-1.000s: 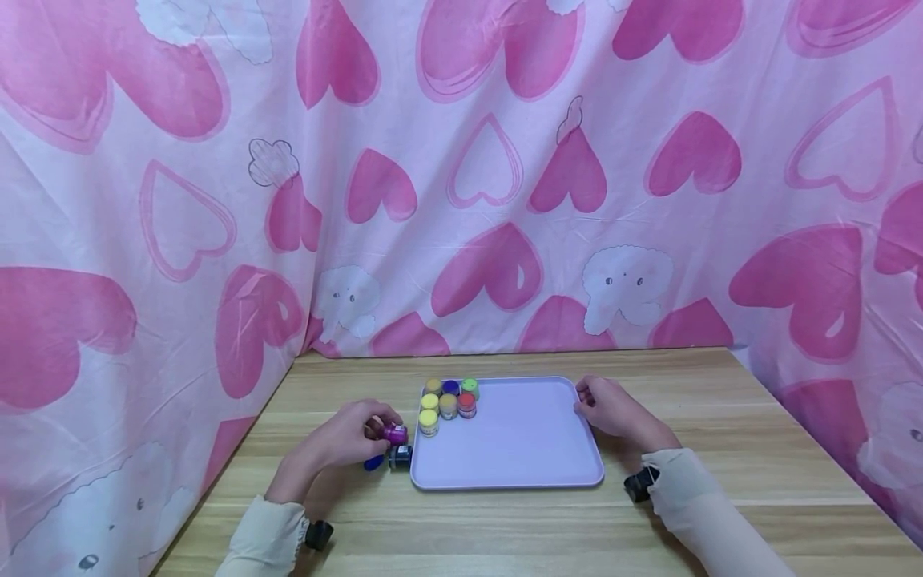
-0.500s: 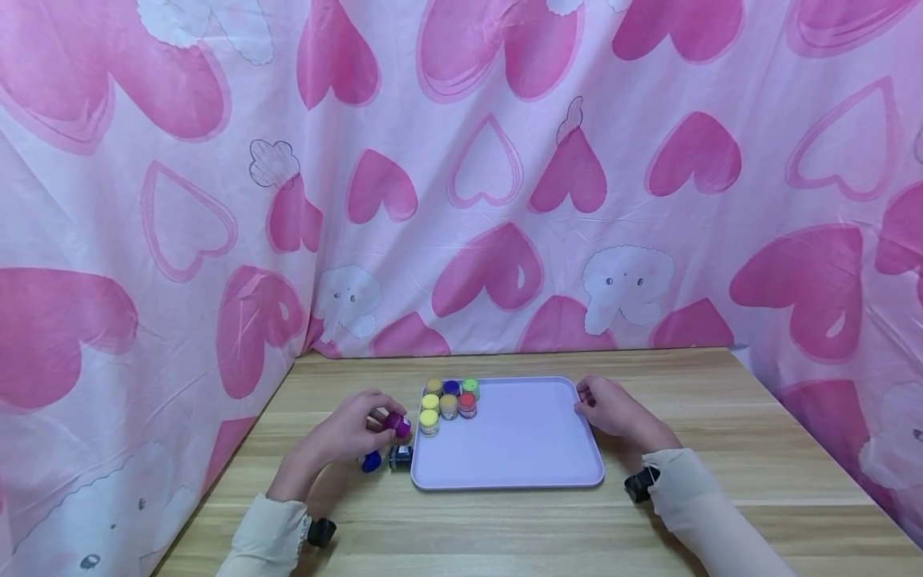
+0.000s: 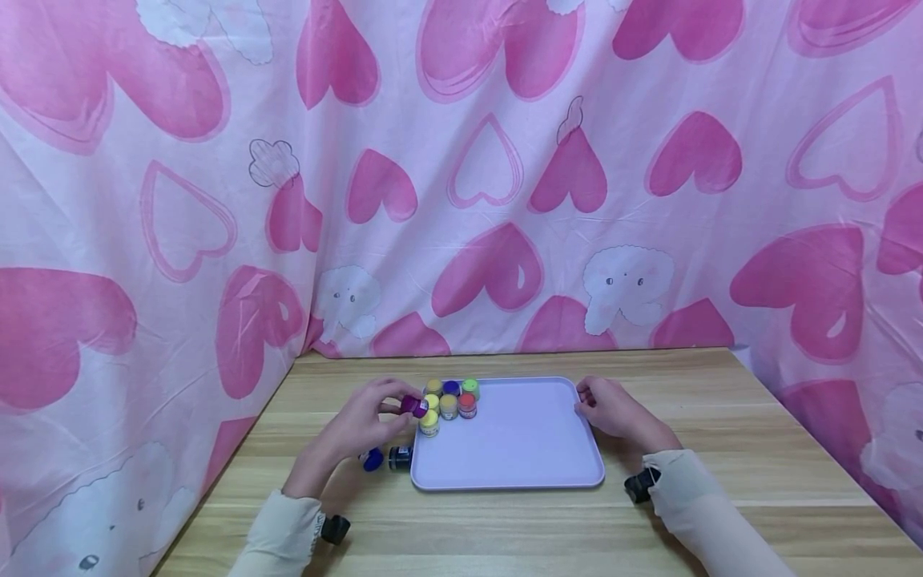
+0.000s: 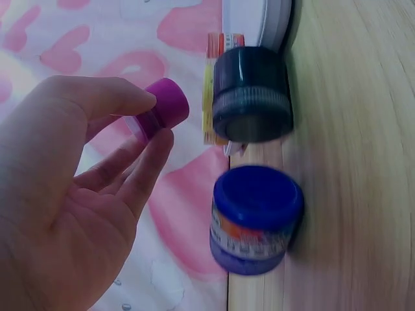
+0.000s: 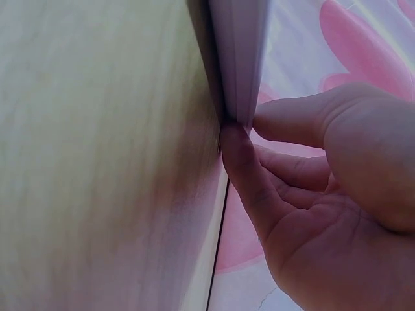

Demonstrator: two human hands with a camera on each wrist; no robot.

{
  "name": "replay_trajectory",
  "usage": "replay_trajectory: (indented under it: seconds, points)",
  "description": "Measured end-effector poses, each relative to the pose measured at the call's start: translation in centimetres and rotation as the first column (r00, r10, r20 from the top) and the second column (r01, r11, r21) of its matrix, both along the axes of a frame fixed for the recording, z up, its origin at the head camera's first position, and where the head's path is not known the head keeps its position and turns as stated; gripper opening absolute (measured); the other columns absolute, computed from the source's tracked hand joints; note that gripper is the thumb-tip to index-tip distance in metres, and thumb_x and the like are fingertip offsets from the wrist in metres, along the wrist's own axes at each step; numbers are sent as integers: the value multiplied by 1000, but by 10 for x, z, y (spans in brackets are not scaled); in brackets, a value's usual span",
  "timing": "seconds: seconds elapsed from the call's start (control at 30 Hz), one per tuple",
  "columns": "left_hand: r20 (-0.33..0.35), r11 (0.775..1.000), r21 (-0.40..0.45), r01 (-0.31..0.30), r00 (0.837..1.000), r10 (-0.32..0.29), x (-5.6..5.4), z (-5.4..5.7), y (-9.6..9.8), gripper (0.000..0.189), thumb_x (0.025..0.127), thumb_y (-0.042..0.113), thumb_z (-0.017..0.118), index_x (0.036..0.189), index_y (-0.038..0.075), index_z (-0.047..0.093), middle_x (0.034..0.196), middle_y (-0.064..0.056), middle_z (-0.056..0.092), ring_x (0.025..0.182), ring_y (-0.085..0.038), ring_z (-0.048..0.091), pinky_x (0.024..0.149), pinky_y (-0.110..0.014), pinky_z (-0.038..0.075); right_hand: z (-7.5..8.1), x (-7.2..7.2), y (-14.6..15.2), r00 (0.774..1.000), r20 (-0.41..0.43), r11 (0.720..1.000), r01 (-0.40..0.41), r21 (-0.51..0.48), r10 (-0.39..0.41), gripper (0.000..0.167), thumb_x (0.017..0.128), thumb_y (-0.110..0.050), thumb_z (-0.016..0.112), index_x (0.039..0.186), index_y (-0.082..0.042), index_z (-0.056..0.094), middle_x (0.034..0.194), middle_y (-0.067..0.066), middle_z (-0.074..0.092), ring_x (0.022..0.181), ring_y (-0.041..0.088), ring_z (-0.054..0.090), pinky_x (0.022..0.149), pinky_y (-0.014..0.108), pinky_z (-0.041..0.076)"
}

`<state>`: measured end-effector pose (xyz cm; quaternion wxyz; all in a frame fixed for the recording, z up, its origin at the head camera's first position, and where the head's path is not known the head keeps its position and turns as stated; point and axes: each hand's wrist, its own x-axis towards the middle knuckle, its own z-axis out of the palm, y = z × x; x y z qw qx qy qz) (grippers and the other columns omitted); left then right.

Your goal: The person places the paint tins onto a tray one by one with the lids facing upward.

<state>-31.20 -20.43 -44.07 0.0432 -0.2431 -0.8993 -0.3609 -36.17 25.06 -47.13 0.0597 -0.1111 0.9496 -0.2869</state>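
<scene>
My left hand (image 3: pixel 369 418) pinches a small purple paint jar (image 4: pixel 170 103) between thumb and fingers, held tilted above the tray's left rim. In the head view that jar partly covers the yellow-lidded jars (image 3: pixel 429 420) behind it. My right hand (image 3: pixel 613 413) grips the right rim of the lilac tray (image 3: pixel 519 437); in the right wrist view the thumb and index finger (image 5: pixel 243 159) pinch its edge. A blue-lidded jar (image 4: pixel 256 220) and a black jar (image 4: pixel 251 94) are on the table left of the tray, below my left hand.
Several jars fill the tray's back left corner, among them a red-lidded jar (image 3: pixel 467 403), a green-lidded jar (image 3: pixel 470 386) and a dark blue-lidded jar (image 3: pixel 451 388). A heart-patterned curtain (image 3: pixel 476 200) stands behind the wooden table (image 3: pixel 505 533).
My left hand has lifted the purple jar from beside the black jar and carried it right and away from me, to the tray's left rim. The right hand has stayed on the tray.
</scene>
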Motion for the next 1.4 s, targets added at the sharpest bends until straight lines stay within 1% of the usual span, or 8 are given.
replay_trajectory:
  seconds: [0.17,0.43,0.63,0.87,0.93,1.17,1.27,1.4]
  points:
    - [-47,998,25,61,997,-60,-2,-1,8,31,97,5,77,125,18,78,129,-1,69,118,-22,70,97,-37,66,-1,-2,0,1000,-11,1000,-7,2,7,35,104,-9,69,135,7,63,117,16,73,101,23,68,97,49,64]
    - [-28,997,-8,73,997,-73,-6,-4,22,26,100,11,76,123,20,79,129,6,67,123,-16,64,101,-33,64,-1,-2,1,1000,-11,1000,-2,5,2,35,105,-9,69,136,6,63,118,16,73,101,23,67,98,49,64]
    - [-77,995,-10,98,992,-98,-8,-4,32,16,102,12,76,115,18,81,123,3,69,120,-17,66,101,-33,64,-1,-1,1,1000,-6,1000,2,3,-2,35,105,-10,69,136,5,63,118,15,73,101,23,67,98,49,64]
    - [-86,986,-7,166,982,-166,-10,-6,46,32,97,1,78,129,8,76,127,-8,74,118,-22,71,98,-37,65,-1,0,0,1000,5,1000,7,-7,-7,36,105,-10,69,137,5,63,118,17,72,101,24,67,98,49,64]
    - [-89,983,-20,182,979,-183,-11,-8,49,34,96,-1,79,129,6,76,126,-9,76,116,-22,72,97,-37,65,-1,0,0,1000,11,1000,15,-11,-14,36,105,-10,69,137,5,63,119,17,72,101,25,67,99,48,64]
    - [-63,986,-101,132,988,-138,-8,-12,54,34,95,4,81,128,15,77,124,1,74,113,-15,67,103,-38,63,-1,1,0,1000,11,1000,9,-6,-9,38,105,-10,69,139,5,62,120,16,72,101,23,66,100,50,64]
    - [-56,984,-107,139,988,-146,-7,-11,55,34,95,3,81,128,14,77,125,1,74,115,-16,67,104,-39,62,-1,1,1,1000,7,1000,7,-5,-7,37,105,-10,69,138,5,62,119,15,72,101,23,66,99,50,64]
    - [-68,977,-123,175,981,-184,-8,-11,57,31,94,-1,81,122,12,79,123,1,76,113,-17,65,104,-41,62,-3,-1,3,1000,7,1000,10,-10,-10,37,105,-10,68,138,5,62,120,15,72,103,24,67,99,50,64]
